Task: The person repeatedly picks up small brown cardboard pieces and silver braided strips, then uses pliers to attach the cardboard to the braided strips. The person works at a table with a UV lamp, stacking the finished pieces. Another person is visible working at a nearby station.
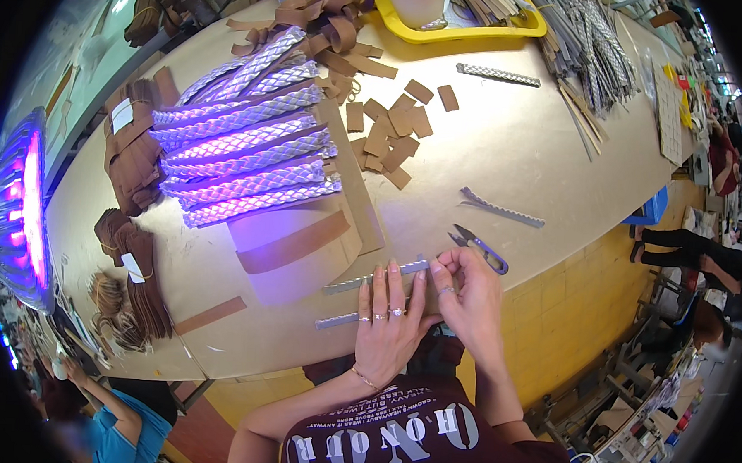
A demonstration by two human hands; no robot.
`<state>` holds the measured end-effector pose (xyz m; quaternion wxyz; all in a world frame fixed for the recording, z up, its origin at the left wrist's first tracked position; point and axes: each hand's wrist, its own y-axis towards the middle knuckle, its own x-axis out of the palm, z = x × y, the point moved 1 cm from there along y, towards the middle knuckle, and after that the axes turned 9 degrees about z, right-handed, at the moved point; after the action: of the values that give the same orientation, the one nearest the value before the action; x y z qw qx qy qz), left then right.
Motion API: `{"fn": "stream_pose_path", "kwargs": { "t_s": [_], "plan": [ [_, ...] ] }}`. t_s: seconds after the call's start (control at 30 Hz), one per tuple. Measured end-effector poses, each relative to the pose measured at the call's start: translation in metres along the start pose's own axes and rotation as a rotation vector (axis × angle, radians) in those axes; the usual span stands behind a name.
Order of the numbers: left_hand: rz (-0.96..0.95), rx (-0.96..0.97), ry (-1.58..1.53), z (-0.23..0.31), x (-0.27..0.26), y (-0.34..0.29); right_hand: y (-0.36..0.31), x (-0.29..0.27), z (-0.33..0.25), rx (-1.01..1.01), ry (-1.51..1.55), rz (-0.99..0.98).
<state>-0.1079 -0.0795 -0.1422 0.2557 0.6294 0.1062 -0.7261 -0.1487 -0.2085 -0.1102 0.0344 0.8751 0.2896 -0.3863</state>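
Note:
My left hand [386,331] lies flat with its fingers stretched out. Those fingers press a narrow silver-grey braided strip [348,285] against the table. At the right end of this strip, my right hand [474,302] has its thumb and forefinger pinched together; the fingers cover the very tip. A second narrow braided strip [336,321] runs closer to me, partly under my left hand. Just beyond my right hand lies a pair of dark thread snips [480,247], blades pointing left. Farther off rests a loose braided piece with a split end [504,208].
A glowing lamp [31,208] stands at far left beside a stack of wide braided straps [246,147]. Small brown rectangles [383,137] lie scattered mid-table. Bundled brown strips [129,271] are at left, a yellow tray [462,35] at the back. The table's edge curves along the right.

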Motion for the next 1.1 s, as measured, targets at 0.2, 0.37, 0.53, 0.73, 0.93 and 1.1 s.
{"fn": "stream_pose_path", "kwargs": {
  "t_s": [0.2, 0.37, 0.53, 0.73, 0.93, 1.1],
  "plan": [
    [-0.022, -0.008, -0.029, 0.000, 0.003, -0.002, -0.003, 0.002, -0.003, 0.011, 0.010, 0.036],
    [-0.017, -0.017, -0.047, 0.001, 0.004, -0.003, -0.004, 0.006, 0.001, -0.067, -0.015, 0.074],
    [-0.023, -0.013, -0.038, 0.001, 0.004, -0.003, -0.006, 0.008, 0.002, -0.025, -0.008, 0.075],
    [-0.024, -0.018, -0.035, 0.001, 0.005, -0.004, -0.008, 0.010, 0.002, -0.043, -0.063, 0.089],
    [-0.013, -0.022, -0.073, 0.000, 0.006, -0.005, -0.009, 0.012, 0.006, -0.084, -0.072, 0.114],
    [-0.051, -0.011, -0.049, 0.000, 0.004, -0.004, -0.010, 0.012, 0.009, -0.113, -0.060, 0.122]
  ]
}}
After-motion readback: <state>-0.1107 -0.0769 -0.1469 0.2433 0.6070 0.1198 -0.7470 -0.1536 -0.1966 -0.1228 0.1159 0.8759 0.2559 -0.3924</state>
